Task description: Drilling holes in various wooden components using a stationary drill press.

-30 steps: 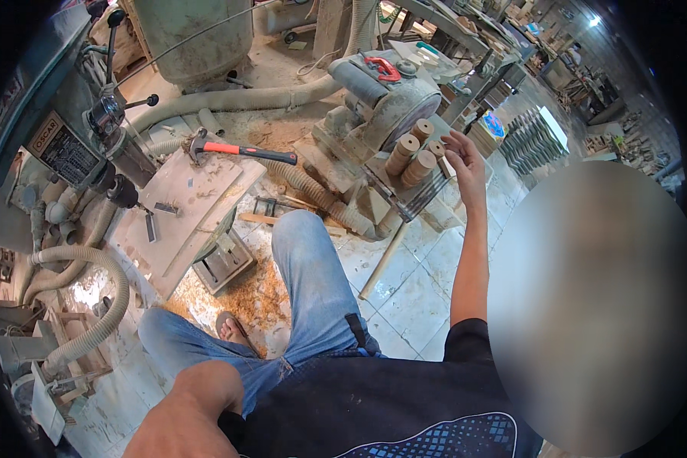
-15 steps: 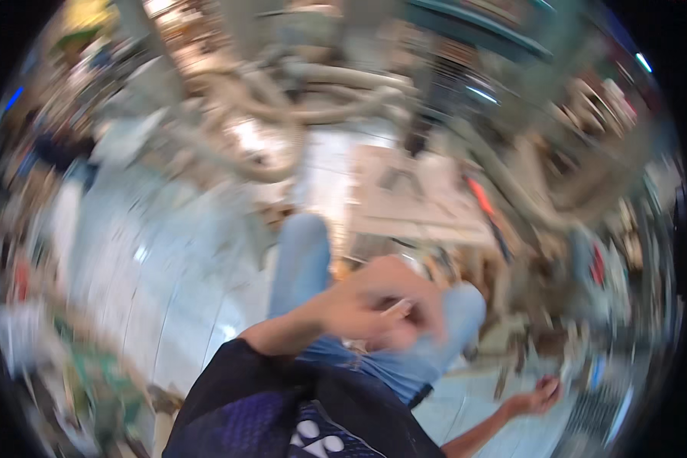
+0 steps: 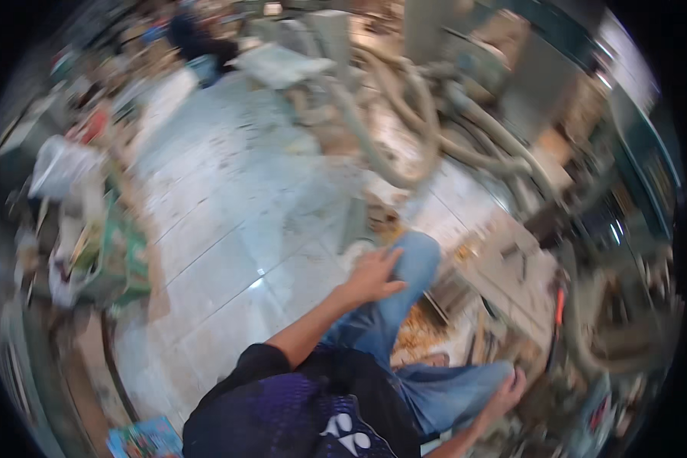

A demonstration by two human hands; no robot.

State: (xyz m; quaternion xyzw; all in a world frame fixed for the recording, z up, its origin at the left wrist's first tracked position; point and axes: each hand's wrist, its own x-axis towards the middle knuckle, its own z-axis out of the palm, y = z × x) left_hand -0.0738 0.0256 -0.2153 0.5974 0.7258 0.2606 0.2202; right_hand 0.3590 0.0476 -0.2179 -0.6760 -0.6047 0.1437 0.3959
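My left hand (image 3: 374, 275) lies on my raised left knee, palm down with its fingers apart, holding nothing. By my right knee rests my right hand (image 3: 507, 393), its fingers lying against the denim; blur softens them, and I see no object in the hand. Beyond my knees on the right is a pale wooden board (image 3: 504, 294) with a dark angled piece (image 3: 519, 259) on it. An orange-handled tool (image 3: 559, 305) stands out at the board's right edge. Orange-brown wood shavings (image 3: 420, 336) cover the floor between my legs.
Thick beige hoses (image 3: 427, 145) loop over the floor ahead. A green bag (image 3: 126, 256) with mixed contents stands at the left, near a white plastic bag (image 3: 65, 168). A dark-clothed person (image 3: 198, 34) sits far back. A colourful packet (image 3: 145, 439) lies at the lower left.
The view has swung left, so the board and hoses now appear farther right. My left hand has gone from in front of my lap to my left knee; my right hand has come to my right knee.
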